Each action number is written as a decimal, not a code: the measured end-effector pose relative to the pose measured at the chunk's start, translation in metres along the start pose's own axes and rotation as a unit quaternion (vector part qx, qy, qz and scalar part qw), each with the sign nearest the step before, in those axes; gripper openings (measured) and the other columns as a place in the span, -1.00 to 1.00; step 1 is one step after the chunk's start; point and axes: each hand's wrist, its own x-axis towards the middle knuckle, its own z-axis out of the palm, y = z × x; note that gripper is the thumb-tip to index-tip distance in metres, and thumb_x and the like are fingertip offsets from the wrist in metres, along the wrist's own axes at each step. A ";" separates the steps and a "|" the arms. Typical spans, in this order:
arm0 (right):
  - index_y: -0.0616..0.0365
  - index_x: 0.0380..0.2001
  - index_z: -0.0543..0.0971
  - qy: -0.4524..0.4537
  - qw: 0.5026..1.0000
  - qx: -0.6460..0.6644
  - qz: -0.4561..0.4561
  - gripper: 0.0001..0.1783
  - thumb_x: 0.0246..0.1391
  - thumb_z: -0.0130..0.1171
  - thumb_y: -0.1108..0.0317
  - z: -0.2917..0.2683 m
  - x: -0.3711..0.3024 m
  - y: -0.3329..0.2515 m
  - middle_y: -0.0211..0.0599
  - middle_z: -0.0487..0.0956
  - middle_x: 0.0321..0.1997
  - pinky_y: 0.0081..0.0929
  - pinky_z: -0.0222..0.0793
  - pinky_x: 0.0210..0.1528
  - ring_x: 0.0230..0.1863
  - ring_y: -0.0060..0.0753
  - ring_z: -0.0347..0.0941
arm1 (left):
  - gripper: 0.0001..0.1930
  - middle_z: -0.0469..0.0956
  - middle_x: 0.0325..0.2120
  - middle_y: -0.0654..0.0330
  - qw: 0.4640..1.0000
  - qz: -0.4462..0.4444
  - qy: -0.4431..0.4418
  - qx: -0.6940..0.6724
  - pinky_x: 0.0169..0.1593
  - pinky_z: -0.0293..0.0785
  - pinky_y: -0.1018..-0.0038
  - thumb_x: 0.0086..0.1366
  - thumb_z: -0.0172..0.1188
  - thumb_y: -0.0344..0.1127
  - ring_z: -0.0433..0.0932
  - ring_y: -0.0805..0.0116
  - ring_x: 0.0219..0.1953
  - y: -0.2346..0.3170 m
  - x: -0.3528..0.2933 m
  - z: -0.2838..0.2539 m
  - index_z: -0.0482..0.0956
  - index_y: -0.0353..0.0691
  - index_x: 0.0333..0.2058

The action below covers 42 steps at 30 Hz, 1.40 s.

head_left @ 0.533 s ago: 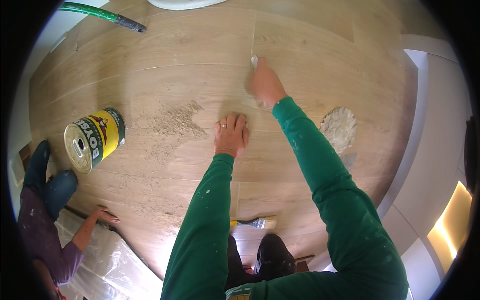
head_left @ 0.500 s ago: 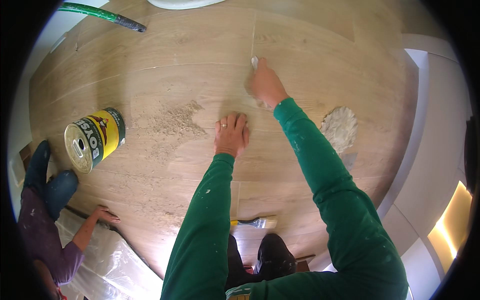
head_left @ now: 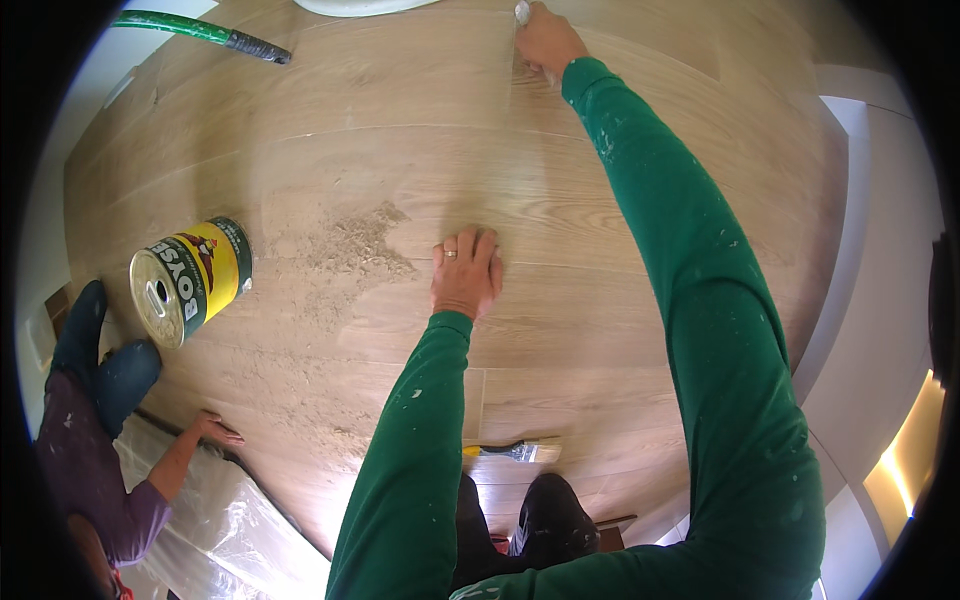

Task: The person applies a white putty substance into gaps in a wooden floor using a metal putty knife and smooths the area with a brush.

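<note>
The floor (head_left: 600, 330) is light brown and looks like long wood boards, with thin lines between them. On the left, a yellow and dark green paint can (head_left: 205, 275) sits on it. Toward the middle is a messy patch of little brown crumbs (head_left: 365, 242), and more are sprinkled below. Near the bottom lies a paintbrush (head_left: 518, 451) with a yellow and black handle and pale bristles.

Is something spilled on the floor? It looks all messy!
Yes, brownish crumbs are scattered across the floor, between the can and the left hand. They look odd because they're loose, rough bits on flat boards. I can't tell what they are.
</note>
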 end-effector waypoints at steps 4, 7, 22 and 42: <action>0.47 0.03 0.42 -0.043 0.999 0.012 0.027 -0.56 0.09 0.06 0.43 0.010 -0.005 -0.036 0.33 0.65 -0.24 0.00 0.59 -0.11 -0.15 0.30 0.63 | -0.68 0.45 -0.02 0.15 0.999 -0.016 -0.014 0.035 0.07 0.29 0.16 0.30 0.15 -0.18 0.42 0.10 -0.05 -0.017 -0.010 -0.008 0.51 -0.06 0.01; 0.48 0.06 0.41 0.004 0.992 -0.124 -0.036 -0.51 0.08 0.12 0.41 0.017 0.030 0.024 0.33 0.65 -0.25 0.00 0.60 -0.13 -0.16 0.24 0.65 | -0.68 0.45 -0.03 0.16 1.000 0.004 -0.003 0.002 0.07 0.29 0.17 0.30 0.15 -0.17 0.42 0.11 -0.04 0.004 0.002 0.003 0.51 -0.05 0.00; 0.49 0.05 0.37 -0.095 0.990 -0.102 -0.001 -0.56 0.18 0.03 0.38 0.039 -0.127 0.013 0.38 0.61 -0.15 0.05 0.53 -0.05 -0.10 0.31 0.61 | -0.70 0.46 -0.02 0.12 1.000 -0.005 -0.008 -0.025 0.07 0.29 0.12 0.30 0.17 -0.21 0.43 0.06 -0.04 0.005 0.004 0.002 0.53 -0.08 -0.01; 0.37 -0.01 0.43 -0.085 0.945 -0.183 -0.256 -0.63 0.12 0.08 0.43 0.106 -0.158 -0.074 0.06 0.65 -0.35 -0.14 0.59 -0.37 -0.37 0.04 0.66 | -0.67 0.44 -0.01 0.04 1.000 0.000 -0.020 0.015 0.09 0.28 0.03 0.29 0.15 -0.16 0.39 -0.03 0.00 -0.010 -0.007 0.007 0.51 -0.12 -0.01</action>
